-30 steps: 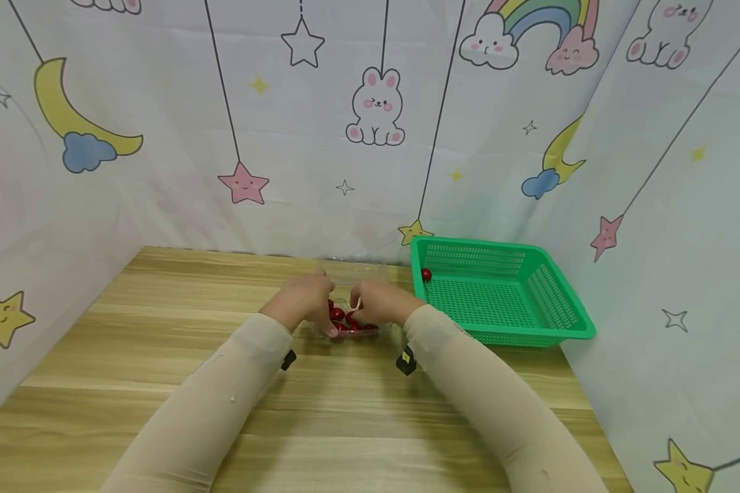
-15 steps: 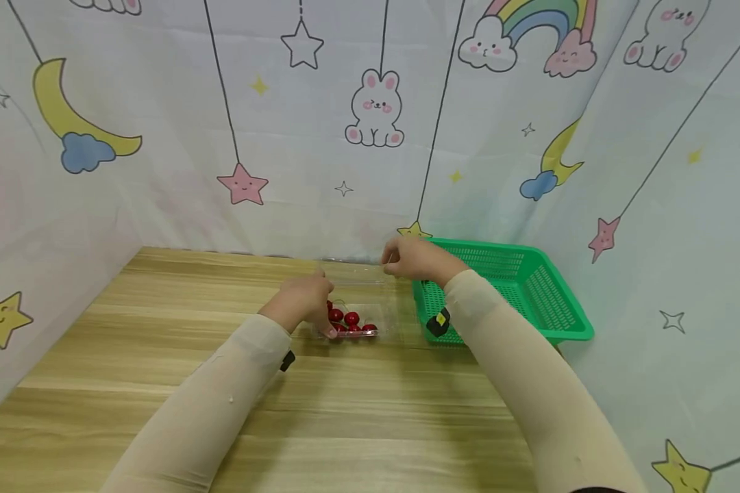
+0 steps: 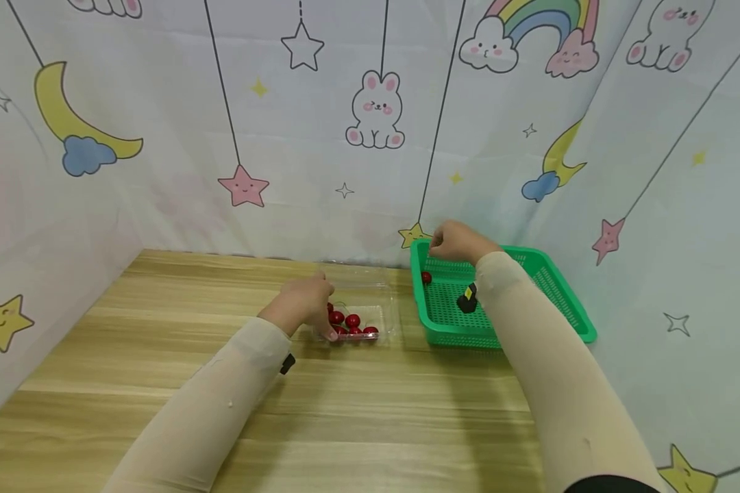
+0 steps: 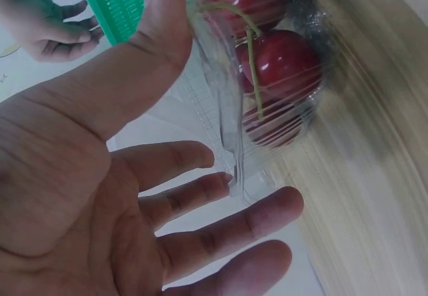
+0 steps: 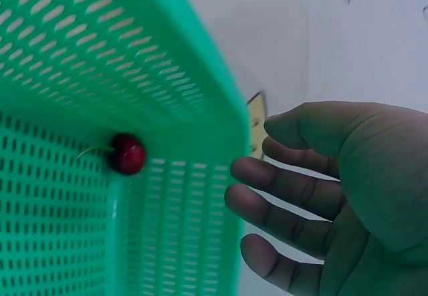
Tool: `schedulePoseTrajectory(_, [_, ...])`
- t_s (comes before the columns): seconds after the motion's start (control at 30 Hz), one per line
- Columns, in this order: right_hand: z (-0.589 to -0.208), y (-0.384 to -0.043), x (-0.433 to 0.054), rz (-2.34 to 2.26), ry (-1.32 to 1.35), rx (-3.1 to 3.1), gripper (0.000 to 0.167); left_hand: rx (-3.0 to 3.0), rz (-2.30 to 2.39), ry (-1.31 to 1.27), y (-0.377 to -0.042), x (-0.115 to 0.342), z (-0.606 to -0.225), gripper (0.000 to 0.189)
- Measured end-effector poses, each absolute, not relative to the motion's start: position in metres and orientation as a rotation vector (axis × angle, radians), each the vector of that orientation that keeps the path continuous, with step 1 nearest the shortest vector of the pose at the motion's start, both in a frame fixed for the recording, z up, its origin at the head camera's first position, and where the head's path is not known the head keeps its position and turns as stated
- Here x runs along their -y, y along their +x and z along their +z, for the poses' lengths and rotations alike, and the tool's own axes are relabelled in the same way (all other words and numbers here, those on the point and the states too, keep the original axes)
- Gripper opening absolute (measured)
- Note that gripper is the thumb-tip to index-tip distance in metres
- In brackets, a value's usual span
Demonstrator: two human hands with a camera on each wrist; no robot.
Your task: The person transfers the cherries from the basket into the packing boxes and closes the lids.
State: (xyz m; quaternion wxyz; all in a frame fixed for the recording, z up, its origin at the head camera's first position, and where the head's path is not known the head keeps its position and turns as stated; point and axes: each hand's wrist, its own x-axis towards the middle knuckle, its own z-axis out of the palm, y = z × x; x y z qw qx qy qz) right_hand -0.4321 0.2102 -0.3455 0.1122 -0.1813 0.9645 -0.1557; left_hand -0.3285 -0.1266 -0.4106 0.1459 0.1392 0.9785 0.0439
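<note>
My left hand [image 3: 302, 301] spans the left side of a clear plastic clamshell box [image 3: 382, 318], its thumb at the front edge. In the left wrist view its fingers [image 4: 234, 236] are extended and spread by the box's edge. Several red cherries [image 3: 353, 320] lie in the box, some with green stems. My right hand [image 3: 462, 243] hovers over the back left of the green basket [image 3: 499, 335]. Seen from the right wrist, its fingers [image 5: 287, 182] are loosely bent beside the basket's rim, with nothing seen between them. One cherry [image 5: 127, 154] with a stem lies in the basket's corner.
The box's transparent lid [image 3: 351, 274] stands open toward the back. A wood-grain table [image 3: 358, 424] bears box and basket, which sit side by side. A printed cloth backdrop [image 3: 321, 226] rises close behind them, and another hangs along the right side.
My right hand has left the cherries in the box and moved right and back, over the basket. My left hand stays at the box's left side.
</note>
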Motion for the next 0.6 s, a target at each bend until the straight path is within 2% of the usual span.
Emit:
schedulePoseTrajectory(0.3, [-0.38,-0.451,-0.224,-0.471,-0.467,-2.718,0.04,-2.818,0.123,0.394,-0.329,0.127,-0.408,0.108])
schedulePoseTrajectory(0.6, [-0.401,-0.453,-0.213,-0.466,-0.396,-2.56,0.056,-2.816,0.114,0.389,-0.329,0.125,-0.409,0.108])
